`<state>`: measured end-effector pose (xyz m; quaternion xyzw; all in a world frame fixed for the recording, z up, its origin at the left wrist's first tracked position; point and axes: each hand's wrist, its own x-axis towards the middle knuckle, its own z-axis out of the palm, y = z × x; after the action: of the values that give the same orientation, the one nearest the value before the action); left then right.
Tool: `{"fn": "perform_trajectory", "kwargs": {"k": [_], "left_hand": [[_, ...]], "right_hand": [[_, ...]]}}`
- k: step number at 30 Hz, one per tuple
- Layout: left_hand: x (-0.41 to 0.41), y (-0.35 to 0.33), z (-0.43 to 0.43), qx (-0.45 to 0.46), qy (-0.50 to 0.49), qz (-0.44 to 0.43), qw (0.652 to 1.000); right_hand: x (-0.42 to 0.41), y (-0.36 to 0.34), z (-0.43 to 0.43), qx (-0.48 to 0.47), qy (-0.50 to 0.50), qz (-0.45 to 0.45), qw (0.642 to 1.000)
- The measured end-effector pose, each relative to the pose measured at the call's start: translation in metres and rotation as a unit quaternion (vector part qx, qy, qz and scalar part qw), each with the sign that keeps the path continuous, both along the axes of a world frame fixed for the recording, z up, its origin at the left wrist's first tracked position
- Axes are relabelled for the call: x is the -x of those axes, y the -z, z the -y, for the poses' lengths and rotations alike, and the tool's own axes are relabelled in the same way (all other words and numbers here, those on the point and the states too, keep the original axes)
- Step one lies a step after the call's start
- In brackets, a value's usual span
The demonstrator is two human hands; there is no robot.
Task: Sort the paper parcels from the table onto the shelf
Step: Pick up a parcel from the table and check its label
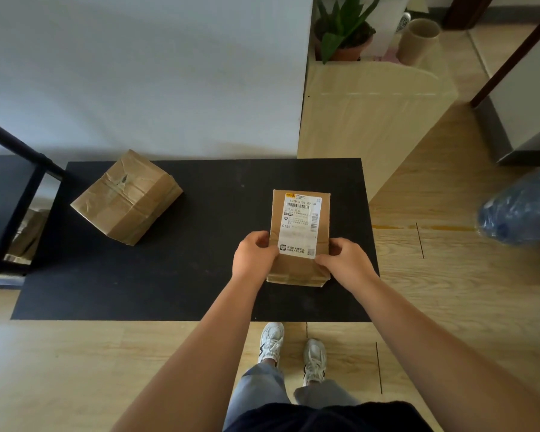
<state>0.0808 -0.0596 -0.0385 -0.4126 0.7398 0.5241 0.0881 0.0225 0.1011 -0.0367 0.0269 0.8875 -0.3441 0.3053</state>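
A brown parcel with a white shipping label (300, 226) lies on the right part of the black table (200, 260). My left hand (253, 255) grips its left edge and my right hand (346, 260) grips its right edge, both near the parcel's near end. A larger crumpled, taped brown parcel (127, 196) rests at an angle on the table's far left. The black shelf (7, 194) stands left of the table, and more brown parcels (28, 235) show on its lower level.
A light wooden cabinet (371, 120) stands behind the table at the right, with a potted plant (345, 32) and a cardboard tube (418, 40) beyond it. A blue plastic bag (521, 207) lies on the floor at right. A white wall backs the table.
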Motion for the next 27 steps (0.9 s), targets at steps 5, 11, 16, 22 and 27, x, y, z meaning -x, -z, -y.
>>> {"fn": "perform_trajectory", "kwargs": {"k": [5,11,16,22,27], "left_hand": [[0.007,-0.001,-0.003,-0.039,-0.009,-0.013,0.999],[0.006,-0.008,-0.009,-0.027,-0.057,-0.022,0.998],[0.011,-0.046,-0.011,-0.028,-0.131,-0.102,0.986],[0.013,-0.112,-0.002,-0.039,-0.119,-0.198,0.972],[0.008,-0.160,0.000,-0.051,-0.119,-0.274,0.953]], "right_hand": [[0.003,0.005,0.001,0.009,0.007,0.025,1.000],[0.009,-0.002,-0.002,0.062,0.027,0.019,0.998],[0.019,-0.037,0.000,0.142,0.060,-0.009,0.988],[0.023,-0.099,0.001,0.201,0.062,-0.088,0.974],[0.020,-0.147,-0.003,0.264,0.066,-0.132,0.953]]}}
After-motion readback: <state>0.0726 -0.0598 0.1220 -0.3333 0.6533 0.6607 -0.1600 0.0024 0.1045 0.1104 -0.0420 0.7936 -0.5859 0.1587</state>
